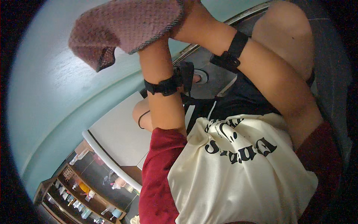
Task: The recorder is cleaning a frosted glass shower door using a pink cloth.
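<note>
A mauve-brown textured cloth (130, 26) with a dark stitched edge lies draped over both my hands at the top of the view. My left forearm (164, 108) reaches up under the cloth, and that hand is covered. From the right, my right forearm (257, 67) meets the same cloth; only the wrist end shows beside its edge. All fingers are hidden. The cloth appears in front of a glossy pale blue panel (48, 86); whether it touches the panel I cannot tell. Black straps with small boxes (163, 86) sit round both wrists.
My bent bare knee (285, 33) is at the upper right. Dark floor tiles (324, 30) lie beyond it. A white panel (115, 128) stands at the left. A brown shelf (74, 190) with several bottles and small items is at the lower left.
</note>
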